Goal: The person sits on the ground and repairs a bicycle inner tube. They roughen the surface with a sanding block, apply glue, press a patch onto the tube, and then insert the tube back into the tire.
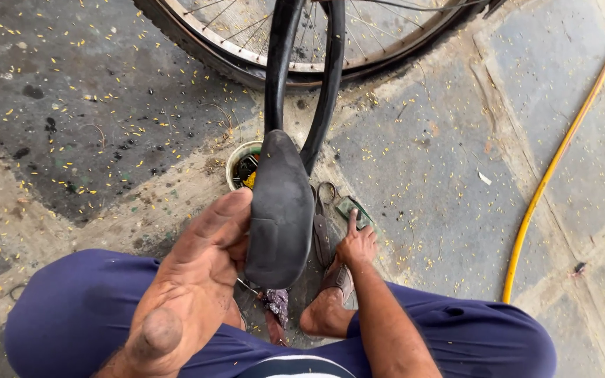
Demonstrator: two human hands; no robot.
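Item: my left hand [197,280], at 7 o'clock, clasps the matte black rubber inner tube [281,210], a smooth bulging fold at centre. My right hand [356,245], forefinger extended, touches a small green tin [353,210] on gritty concrete.

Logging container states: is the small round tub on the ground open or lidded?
Open: the tub shows no lid, with dark and yellow bits visible inside.
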